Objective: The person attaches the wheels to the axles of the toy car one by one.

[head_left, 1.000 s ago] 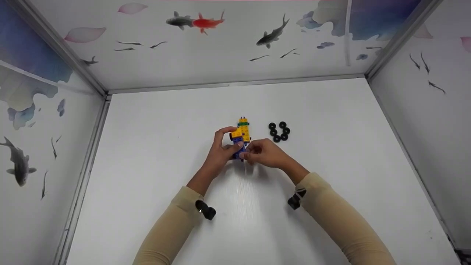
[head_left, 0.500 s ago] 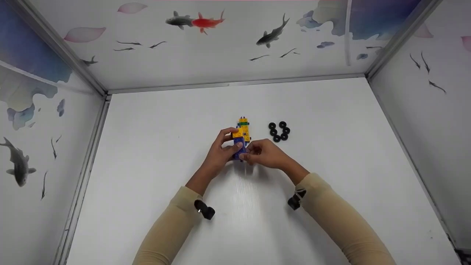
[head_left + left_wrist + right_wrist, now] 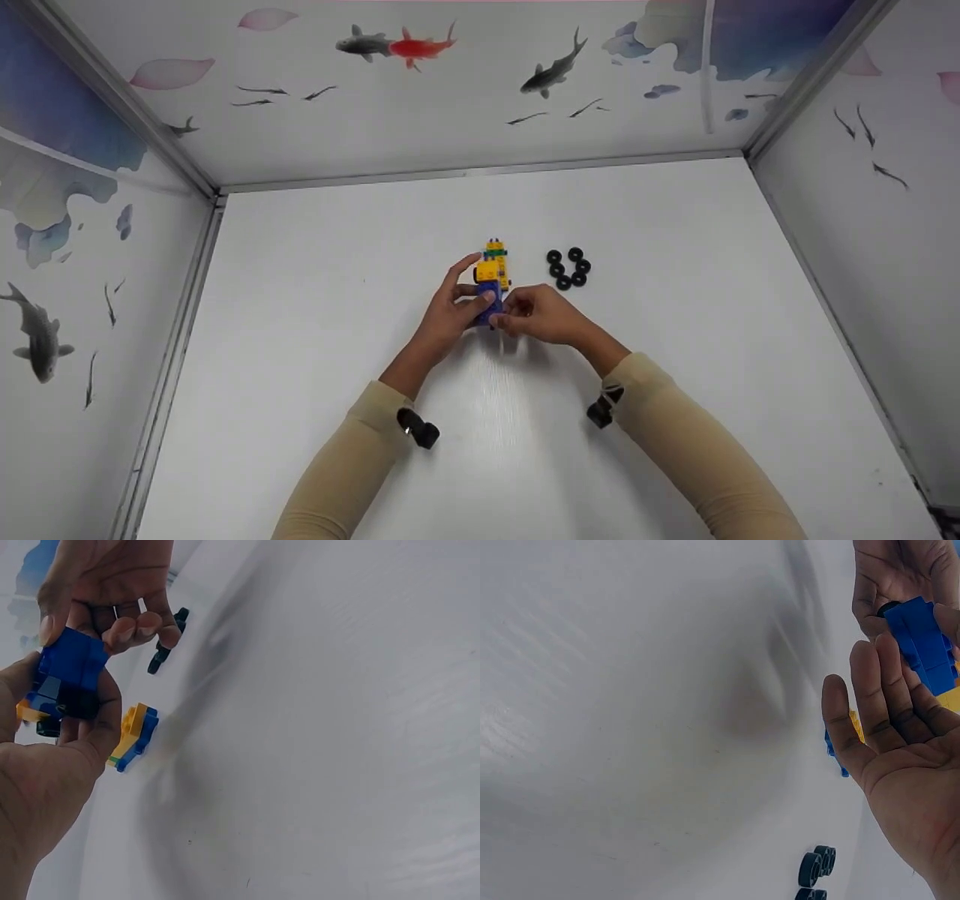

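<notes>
Grip: left hand (image 3: 445,313) and right hand (image 3: 545,315) pinch one blue-and-yellow brick model (image 3: 489,286), apparently mid-assembly; next move wants steady pressure.

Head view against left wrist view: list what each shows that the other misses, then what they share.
Only the head view shows the tan sleeves, the red fish painted on the wall, and all six black wheels clearly enough to count.

Only the left wrist view shows the palm sides of the right grip and left grip.

Both show the held blue-and-yellow brick model, a separate yellow brick piece on the white table, and black wheels.
</notes>
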Motion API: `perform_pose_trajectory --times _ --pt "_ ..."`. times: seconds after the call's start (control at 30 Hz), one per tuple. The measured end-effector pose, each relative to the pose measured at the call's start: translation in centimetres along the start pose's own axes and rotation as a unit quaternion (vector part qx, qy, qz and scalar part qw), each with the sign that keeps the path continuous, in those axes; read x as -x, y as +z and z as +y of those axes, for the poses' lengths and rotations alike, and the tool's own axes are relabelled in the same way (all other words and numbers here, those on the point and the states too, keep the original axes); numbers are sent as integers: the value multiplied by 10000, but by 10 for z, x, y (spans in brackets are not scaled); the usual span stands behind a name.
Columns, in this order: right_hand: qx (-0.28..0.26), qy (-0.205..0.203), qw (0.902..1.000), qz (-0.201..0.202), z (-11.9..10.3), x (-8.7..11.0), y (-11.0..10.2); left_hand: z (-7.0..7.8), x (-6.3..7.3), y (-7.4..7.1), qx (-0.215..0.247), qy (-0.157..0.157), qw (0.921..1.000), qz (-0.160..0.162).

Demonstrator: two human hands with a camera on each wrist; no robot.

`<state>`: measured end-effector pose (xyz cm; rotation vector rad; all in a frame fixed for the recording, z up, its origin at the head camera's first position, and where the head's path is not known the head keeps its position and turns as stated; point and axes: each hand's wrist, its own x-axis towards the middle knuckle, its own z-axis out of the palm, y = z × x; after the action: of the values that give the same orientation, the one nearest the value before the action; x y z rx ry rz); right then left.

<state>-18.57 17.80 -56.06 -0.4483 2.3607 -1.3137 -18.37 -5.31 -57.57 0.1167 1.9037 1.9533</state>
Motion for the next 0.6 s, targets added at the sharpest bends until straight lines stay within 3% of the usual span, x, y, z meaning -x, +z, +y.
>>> perform_pose_trajectory --times 0.27,0.6 --pt "121 -51 9999 -31 3 0 1 1 -1 -2 127 -280 9995 -27" --pt "531 -61 9985 -93 9 2 -15 1 -2 -5 -112 -330 9988 339"
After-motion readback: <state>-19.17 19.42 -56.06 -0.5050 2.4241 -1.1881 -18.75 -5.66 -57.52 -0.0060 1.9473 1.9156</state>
